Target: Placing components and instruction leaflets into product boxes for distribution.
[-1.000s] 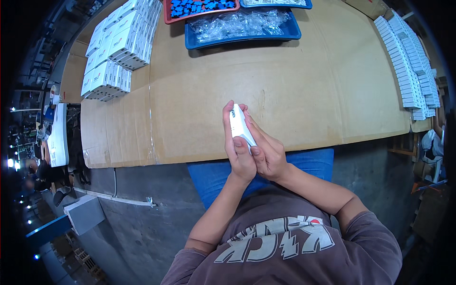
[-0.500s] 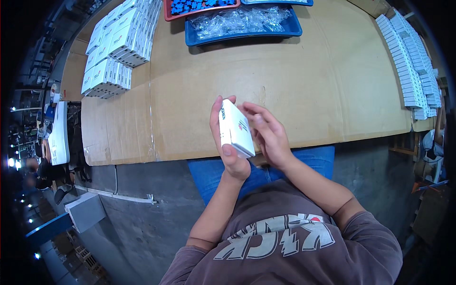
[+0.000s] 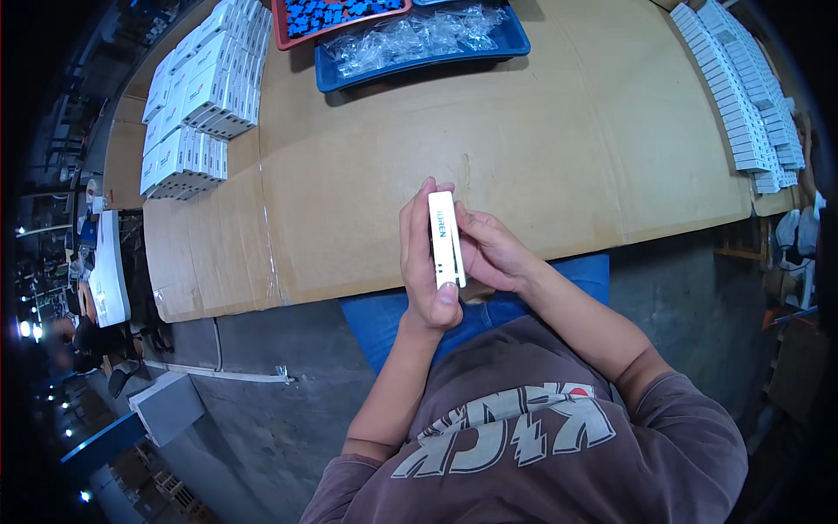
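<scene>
A small flat white box (image 3: 444, 240) is held up in front of my body, its narrow printed side turned upward. Along its right side runs a thin dark gap, like a lid edge standing slightly off. My left hand (image 3: 421, 275) is closed round the box, thumb on the near end and fingers along the left side and far end. From the right, my right hand (image 3: 496, 251) presses against the box; its fingertips are partly hidden behind it.
Stacks of white boxes (image 3: 205, 96) stand at the far left of the cardboard-covered table (image 3: 367, 175); more white boxes (image 3: 733, 96) line the right. At the back sit a blue tray (image 3: 423, 70) of clear plastic bags and a red tray (image 3: 281, 35) of small blue parts.
The box has turned from showing its broad printed face to its narrow side. My right hand, with fingers raised and apart before, has come in against it. The view has shifted slightly.
</scene>
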Demonstrator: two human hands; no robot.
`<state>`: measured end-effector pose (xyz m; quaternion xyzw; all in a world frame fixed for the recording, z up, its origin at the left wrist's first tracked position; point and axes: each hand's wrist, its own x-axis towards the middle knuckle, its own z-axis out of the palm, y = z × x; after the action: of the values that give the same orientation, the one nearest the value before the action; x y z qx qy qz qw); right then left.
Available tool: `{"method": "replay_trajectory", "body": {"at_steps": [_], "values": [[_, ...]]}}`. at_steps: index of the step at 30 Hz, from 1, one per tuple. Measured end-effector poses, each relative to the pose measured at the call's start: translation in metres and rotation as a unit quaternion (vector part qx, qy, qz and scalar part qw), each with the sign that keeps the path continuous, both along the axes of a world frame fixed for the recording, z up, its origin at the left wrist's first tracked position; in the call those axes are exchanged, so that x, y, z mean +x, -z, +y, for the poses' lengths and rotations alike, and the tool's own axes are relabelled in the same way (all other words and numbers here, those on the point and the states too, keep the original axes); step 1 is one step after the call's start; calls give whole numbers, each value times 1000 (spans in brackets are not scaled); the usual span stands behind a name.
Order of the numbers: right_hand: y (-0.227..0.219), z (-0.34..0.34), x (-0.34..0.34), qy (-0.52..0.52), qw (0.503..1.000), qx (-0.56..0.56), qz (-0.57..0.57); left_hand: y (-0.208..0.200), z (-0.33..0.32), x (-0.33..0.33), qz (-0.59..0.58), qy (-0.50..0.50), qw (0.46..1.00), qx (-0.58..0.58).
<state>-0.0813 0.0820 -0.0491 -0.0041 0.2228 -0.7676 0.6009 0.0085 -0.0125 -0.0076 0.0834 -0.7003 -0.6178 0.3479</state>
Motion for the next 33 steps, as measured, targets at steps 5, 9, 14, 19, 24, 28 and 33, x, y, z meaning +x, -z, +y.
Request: {"method": "replay_trajectory", "body": {"at_steps": [5,9,14,19,24,28,33], "values": [[-23,-3,7,81,986,117,85,6,-5,1,-45,-44,994,-86],[-61,2,17,78,969,143,183,10,-14,-3,-43,-61,992,-100],[-51,-7,38,128,933,133,310,30,-10,-2,4,-106,987,-117],[-55,-4,46,114,900,136,399,33,-6,1,1,-142,989,-46],[-53,1,50,115,868,144,461,35,-1,3,22,-147,988,-34],[-58,7,46,78,863,173,469,35,1,3,25,-138,990,-26],[-54,-2,35,105,842,157,505,34,1,1,6,-134,991,2]]}}
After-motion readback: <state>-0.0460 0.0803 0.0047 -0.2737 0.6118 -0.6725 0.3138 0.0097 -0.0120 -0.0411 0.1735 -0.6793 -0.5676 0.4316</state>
